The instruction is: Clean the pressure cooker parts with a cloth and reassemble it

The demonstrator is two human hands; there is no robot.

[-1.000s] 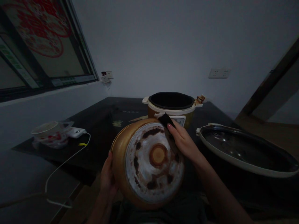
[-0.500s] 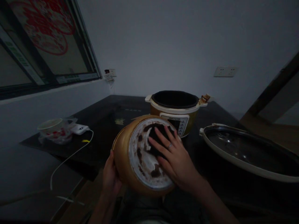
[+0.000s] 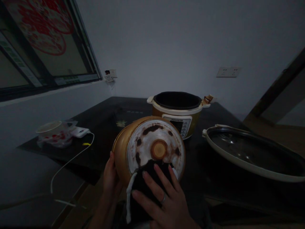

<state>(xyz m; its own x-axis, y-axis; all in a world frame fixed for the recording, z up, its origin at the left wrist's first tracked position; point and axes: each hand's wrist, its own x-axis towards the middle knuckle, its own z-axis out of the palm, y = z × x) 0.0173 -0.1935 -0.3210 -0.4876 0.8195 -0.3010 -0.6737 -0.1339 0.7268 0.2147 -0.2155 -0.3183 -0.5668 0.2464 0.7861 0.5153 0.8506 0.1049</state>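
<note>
A golden pot (image 3: 122, 149) is tipped so that its round metal underside faces me. Dark brown stains ring that underside, with a brownish disc at its centre. My left hand (image 3: 111, 173) grips the pot's left side, the thumb at the edge and the other fingers mostly hidden behind. Pressed under my right hand (image 3: 164, 197), a black cloth (image 3: 140, 187) with a white edging covers the lower part of the underside. The fingers of that hand are spread over the cloth, and a ring shows on one. Just behind the pot stands an electric cooker (image 3: 156, 111), its top uncovered.
An oval lid with a glass middle and pale rim (image 3: 228, 162) lies at the right of the dark table (image 3: 105, 111). At the left are a bagged tub (image 3: 51, 130) and a white device (image 3: 81, 131) with a cable (image 3: 69, 161). Sockets (image 3: 228, 72) are on the wall.
My right hand and the black cloth have slid down from the upper right of the underside to its lower edge, uncovering the central disc. My left hand keeps its grip.
</note>
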